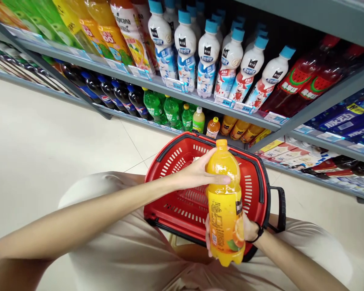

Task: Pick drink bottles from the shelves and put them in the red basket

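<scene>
A large bottle of orange juice (224, 206) with a yellow cap is held nearly upright over a red shopping basket (251, 169). My left hand (202, 171) grips its upper part, the thumb lying across the front and the other fingers behind the neck. Lower down, my right hand (249, 228) wraps round the bottle from behind; its fingertips show at the bottle's left side, and a dark band is on the wrist. The basket has slotted walls and a black handle. Something small and pale lies in it, partly hidden by my left hand.
Ahead stands a grey shelf (157, 83) with white bottles with blue caps (208, 56) and red watermelon drinks (303, 76). Cola bottles (115, 95) and green bottles (154, 106) line the lower shelf. My bent knees flank the basket above the pale tiled floor (33, 149).
</scene>
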Available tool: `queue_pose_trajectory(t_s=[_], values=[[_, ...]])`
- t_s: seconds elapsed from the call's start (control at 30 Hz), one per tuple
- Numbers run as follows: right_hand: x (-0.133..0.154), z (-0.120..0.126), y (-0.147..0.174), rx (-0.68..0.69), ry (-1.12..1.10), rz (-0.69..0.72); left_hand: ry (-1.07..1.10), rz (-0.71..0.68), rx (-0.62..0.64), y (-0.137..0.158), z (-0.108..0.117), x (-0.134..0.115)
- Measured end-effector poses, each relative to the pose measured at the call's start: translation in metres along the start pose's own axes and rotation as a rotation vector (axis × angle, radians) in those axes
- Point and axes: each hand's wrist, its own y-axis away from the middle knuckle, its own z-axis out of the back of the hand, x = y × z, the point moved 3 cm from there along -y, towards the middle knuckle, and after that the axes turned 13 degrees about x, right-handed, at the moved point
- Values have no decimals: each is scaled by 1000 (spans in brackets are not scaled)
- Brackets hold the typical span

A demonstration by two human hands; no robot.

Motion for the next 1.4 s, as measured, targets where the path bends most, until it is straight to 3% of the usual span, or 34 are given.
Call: queue_pose_trajectory(t_s=[0.1, 0.23, 0.33, 0.5, 0.6, 0.67, 0.8, 0.87, 1.03, 1.17, 1.4], values=[[-8, 11, -2, -113, -21, 78, 4, 30, -66, -3, 4, 1], [-10, 31, 0, -369, -26, 233, 17, 36, -134, -7, 16, 2], [-2, 34, 1, -441, -11, 295, 17, 19, -189, -9, 25, 2], [14, 27, 8, -431, 72, 353, 93, -36, -337, -11, 39, -9], [18, 24, 11, -414, 5, 404, 122, -132, -378, -11, 41, -26], [18, 21, 8, -311, -53, 400, 143, -222, -366, -10, 39, -39], [16, 8, 1, 46, -93, 270, 183, -326, -311, -10, 40, -52], [17, 4, 1, 92, -83, 236, 190, -337, -290, -11, 43, -51], [35, 0, 15, -3, -36, 349, 212, -321, -291, -11, 56, -44], [49, 3, 27, -110, 153, 485, 217, -272, -349, -13, 61, -45], [35, 22, 34, -387, 425, 587, 219, -248, -355, -17, 61, -43]])
